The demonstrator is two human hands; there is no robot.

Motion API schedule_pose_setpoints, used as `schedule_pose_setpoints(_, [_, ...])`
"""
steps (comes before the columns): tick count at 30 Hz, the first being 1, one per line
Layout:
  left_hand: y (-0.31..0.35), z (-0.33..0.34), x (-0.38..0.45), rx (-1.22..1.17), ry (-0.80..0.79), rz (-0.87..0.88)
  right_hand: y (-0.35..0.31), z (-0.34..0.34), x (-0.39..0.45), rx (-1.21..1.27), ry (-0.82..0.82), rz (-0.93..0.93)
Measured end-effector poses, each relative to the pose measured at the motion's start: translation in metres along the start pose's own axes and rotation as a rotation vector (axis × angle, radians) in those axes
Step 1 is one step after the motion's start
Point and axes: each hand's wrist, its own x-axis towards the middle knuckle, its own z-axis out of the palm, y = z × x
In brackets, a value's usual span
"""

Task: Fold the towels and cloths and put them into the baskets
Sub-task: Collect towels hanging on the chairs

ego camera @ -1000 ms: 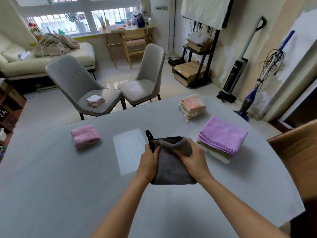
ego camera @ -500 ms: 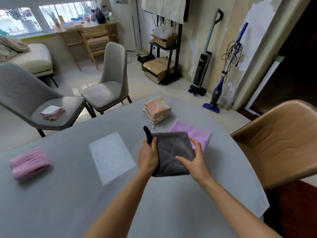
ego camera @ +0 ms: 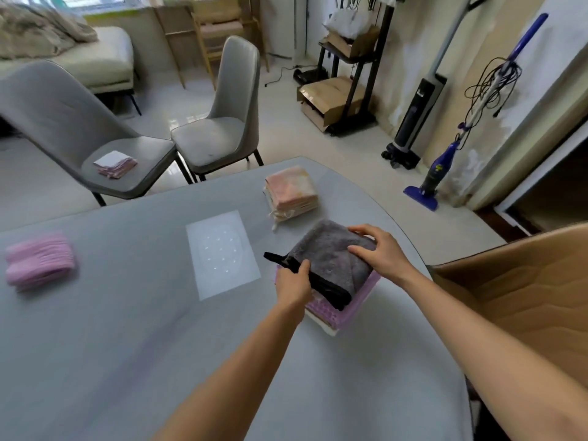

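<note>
- A folded grey towel (ego camera: pixel 331 259), black-edged, lies atop a purple cloth pile (ego camera: pixel 353 305) on the worktop (ego camera: pixel 127 345).
- Left hand (ego camera: pixel 294 283) grips its near black edge.
- Right hand (ego camera: pixel 378 248) presses its far side, fingers relaxed.

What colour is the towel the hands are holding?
Dark grey with black trim, seen from the head view.

From my feed the room is bright with daylight entering at the far left, washing out the floor (ego camera: pixel 286 122) between the chairs. A pale rectangular glare patch (ego camera: pixel 222 253) sits on the desk (ego camera: pixel 111 345). Shadows are soft and faint. Motion blur smears the pink stack (ego camera: pixel 39 261) at the left. Wide-angle distortion bends the desk edge and tilts the far right wall (ego camera: pixel 541 74); the nearest forearms look stretched and soft.
</note>
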Motion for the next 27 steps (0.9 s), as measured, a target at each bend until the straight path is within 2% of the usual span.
schedule_pose_setpoints(3, [-0.01,0.002,0.003,0.204,0.166,0.102,0.015,0.007,-0.001,-0.231,-0.07,-0.036])
schedule_pose_setpoints(4, [-0.014,0.003,0.002,0.334,0.288,0.224,0.018,0.01,-0.001,-0.322,-0.073,-0.085])
schedule_pose_setpoints(6, [-0.016,0.003,-0.004,0.571,0.472,0.648,0.014,0.018,0.0,-0.404,-0.076,-0.191])
schedule_pose_setpoints(7, [-0.015,0.006,-0.005,0.694,0.467,0.844,0.009,0.021,0.002,-0.417,-0.095,-0.233])
schedule_pose_setpoints(8, [-0.018,0.011,-0.004,0.821,0.419,0.951,0.008,0.025,0.005,-0.44,-0.129,-0.263])
schedule_pose_setpoints(9, [-0.023,0.015,0.0,0.937,0.363,0.955,0.008,0.029,0.007,-0.473,-0.169,-0.285])
schedule_pose_setpoints(13, [-0.052,0.008,0.015,1.201,0.102,0.645,0.032,0.04,0.003,-0.609,-0.298,-0.252])
schedule_pose_setpoints(20, [-0.061,-0.007,0.039,1.297,-0.09,0.594,0.053,0.058,0.0,-0.705,-0.258,-0.224])
schedule_pose_setpoints(27, [-0.015,-0.025,0.031,1.345,-0.3,0.495,0.024,0.048,0.003,-0.814,-0.315,-0.077])
